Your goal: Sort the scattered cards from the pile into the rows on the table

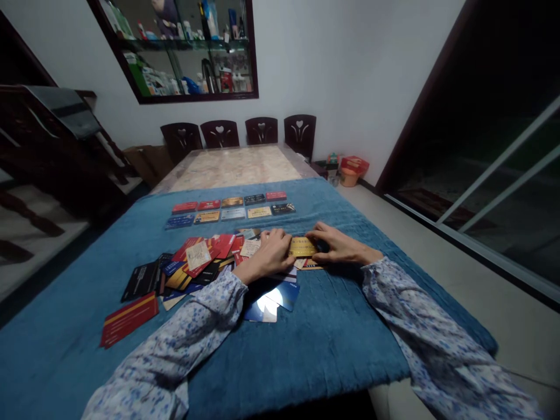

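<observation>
A gold plastic card [301, 247] lies level between my two hands at the right of the card pile. My left hand [270, 254] has its fingers closed on the card's left end. The right end is pinched by the thumb and fingers of my right hand [335, 245]. Just under it shows part of another card [312, 265] with an orange-red strip. To the left spreads a loose, overlapping heap of cards [210, 272] in red, black, gold and blue. Two blue cards [286, 294] lie below my left wrist, one with a bright glare.
Two rows of neat card stacks [233, 214] stand farther back on the blue cloth [341, 344]. Red cards [130, 319] lie fanned at the left. Beyond are the bare marble tabletop [245, 166], several dark chairs [261, 129] and a wall cabinet [192, 99].
</observation>
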The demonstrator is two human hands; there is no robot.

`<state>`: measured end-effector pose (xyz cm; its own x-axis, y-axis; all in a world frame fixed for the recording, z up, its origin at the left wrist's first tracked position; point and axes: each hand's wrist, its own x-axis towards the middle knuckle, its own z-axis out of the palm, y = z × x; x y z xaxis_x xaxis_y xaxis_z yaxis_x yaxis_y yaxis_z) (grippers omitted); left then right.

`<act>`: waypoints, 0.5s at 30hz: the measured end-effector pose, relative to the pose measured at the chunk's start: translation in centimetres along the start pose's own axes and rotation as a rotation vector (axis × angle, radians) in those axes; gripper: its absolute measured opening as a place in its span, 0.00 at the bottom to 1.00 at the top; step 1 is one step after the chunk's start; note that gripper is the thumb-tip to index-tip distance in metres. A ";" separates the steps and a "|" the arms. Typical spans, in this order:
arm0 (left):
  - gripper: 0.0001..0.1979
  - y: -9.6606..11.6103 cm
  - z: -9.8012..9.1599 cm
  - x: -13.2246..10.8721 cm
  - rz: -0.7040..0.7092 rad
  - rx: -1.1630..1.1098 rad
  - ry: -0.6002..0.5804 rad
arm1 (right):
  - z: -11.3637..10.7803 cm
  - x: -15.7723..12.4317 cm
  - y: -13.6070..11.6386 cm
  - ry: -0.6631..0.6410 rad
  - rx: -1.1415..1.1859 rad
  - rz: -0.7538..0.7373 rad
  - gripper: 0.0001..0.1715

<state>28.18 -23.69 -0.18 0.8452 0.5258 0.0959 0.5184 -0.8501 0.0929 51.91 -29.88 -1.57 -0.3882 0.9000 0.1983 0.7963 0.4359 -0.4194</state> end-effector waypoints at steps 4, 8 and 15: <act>0.13 -0.2 -0.3 0.0 0.001 0.024 0.004 | -0.1 0.1 -0.2 0.018 -0.018 -0.021 0.24; 0.12 -0.6 -0.2 0.0 -0.005 0.021 0.023 | 0.0 0.3 0.0 0.041 -0.040 -0.042 0.23; 0.12 -1.3 -0.5 0.0 -0.007 0.018 -0.003 | -0.3 1.1 -0.1 0.031 -0.065 -0.080 0.20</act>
<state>27.45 -22.56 0.20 0.8417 0.5319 0.0926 0.5267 -0.8467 0.0753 51.58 -28.97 -1.02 -0.4385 0.8613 0.2565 0.7919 0.5053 -0.3428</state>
